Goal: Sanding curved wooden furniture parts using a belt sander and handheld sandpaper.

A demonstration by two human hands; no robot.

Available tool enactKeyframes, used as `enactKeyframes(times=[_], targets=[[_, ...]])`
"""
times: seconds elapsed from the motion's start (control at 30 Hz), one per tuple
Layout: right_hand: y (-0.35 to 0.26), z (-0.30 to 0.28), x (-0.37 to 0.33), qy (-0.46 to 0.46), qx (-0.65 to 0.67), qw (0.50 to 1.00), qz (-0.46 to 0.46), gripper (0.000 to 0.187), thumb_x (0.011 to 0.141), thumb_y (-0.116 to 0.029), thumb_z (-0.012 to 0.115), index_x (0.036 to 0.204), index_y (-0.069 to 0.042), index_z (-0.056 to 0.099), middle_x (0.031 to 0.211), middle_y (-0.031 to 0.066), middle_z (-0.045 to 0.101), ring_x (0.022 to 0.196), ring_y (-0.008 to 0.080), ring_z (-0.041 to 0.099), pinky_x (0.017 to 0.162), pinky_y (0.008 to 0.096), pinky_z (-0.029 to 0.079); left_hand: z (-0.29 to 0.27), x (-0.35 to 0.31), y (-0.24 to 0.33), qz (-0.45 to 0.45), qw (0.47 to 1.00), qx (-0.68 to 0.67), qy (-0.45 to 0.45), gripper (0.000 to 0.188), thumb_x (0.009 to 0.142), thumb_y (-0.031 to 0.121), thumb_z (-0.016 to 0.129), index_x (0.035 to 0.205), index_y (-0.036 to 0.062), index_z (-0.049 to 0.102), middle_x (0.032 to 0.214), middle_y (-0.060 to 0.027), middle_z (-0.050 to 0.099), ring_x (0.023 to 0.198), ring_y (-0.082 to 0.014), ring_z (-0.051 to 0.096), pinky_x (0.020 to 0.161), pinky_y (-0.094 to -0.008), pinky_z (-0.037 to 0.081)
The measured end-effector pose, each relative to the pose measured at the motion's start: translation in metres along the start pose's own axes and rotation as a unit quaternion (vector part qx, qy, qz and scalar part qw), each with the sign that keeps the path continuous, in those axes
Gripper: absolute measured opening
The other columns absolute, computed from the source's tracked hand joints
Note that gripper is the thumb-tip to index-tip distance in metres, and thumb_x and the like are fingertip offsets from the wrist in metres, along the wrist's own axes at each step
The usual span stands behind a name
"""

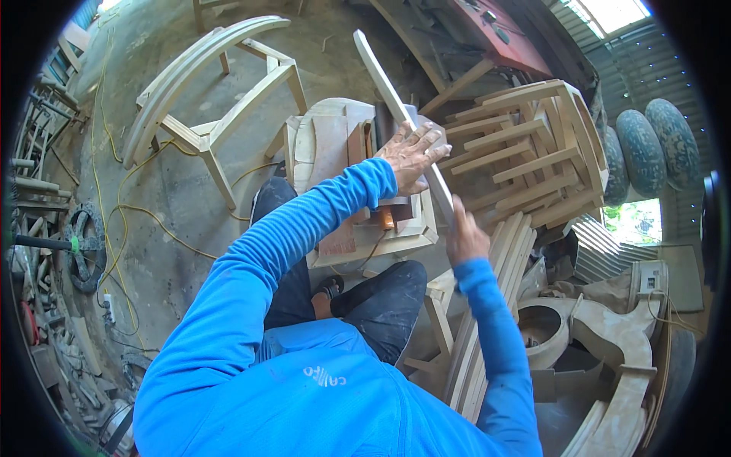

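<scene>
A long, slightly curved pale wooden strip [383, 76] slants from the upper middle down to the right. My left hand [415, 152] presses over its middle with fingers curled across it. The strip's near end is gripped by my right hand [466, 234], which is a little blurred. Beneath the strip and my left hand sits a dark machine with an orange-brown part [387, 219], perhaps a sander; its top is mostly hidden. It rests on a low wooden stand [407, 242] in front of my knees, beside upright board pieces [337, 238].
A wooden chair frame [217, 129] stands at the left, with yellow cords [164, 221] along the floor. Stacked wooden frames [533, 145], long boards [495, 282] and curved wooden parts [617, 327] lie at the right. Old tyres [643, 152] lean by the wall.
</scene>
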State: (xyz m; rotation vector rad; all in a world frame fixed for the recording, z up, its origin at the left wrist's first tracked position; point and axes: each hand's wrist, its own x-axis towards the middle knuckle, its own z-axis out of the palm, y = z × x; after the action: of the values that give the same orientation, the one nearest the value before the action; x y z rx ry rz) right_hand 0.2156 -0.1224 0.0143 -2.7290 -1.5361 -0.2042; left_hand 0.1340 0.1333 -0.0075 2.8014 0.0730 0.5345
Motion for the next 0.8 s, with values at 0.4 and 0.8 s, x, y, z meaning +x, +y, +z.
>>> enactKeyframes(times=[0.4,0.8], targets=[[0.089,-0.194,-0.368,0.395,-0.303,0.824,0.272,0.057,0.092,-0.019,0.072,0.144,-0.005,0.055,0.134,0.0157,0.06,0.123,0.0323,0.058,0.098,0.049,0.049,-0.032,-0.026,0.201,0.135,0.977,-0.106,0.128,0.025,0.068,0.03,0.083,0.087,0.0196,0.072,0.086,0.0007,0.068,0.091,-0.0214,0.067,0.093,-0.0432,0.049],[0.088,-0.223,-0.335,0.423,0.814,0.398,-0.022,0.033,0.103,-0.026,0.058,0.124,-0.001,0.057,0.096,0.0069,0.054,0.094,0.02,0.054,0.098,0.0404,0.045,-0.046,-0.053,0.268,0.1,0.961,-0.169,0.194,0.032,0.065,0.02,0.086,0.092,0.0177,0.069,0.088,-0.0015,0.064,0.096,-0.0243,0.064,0.106,-0.0557,0.041]])
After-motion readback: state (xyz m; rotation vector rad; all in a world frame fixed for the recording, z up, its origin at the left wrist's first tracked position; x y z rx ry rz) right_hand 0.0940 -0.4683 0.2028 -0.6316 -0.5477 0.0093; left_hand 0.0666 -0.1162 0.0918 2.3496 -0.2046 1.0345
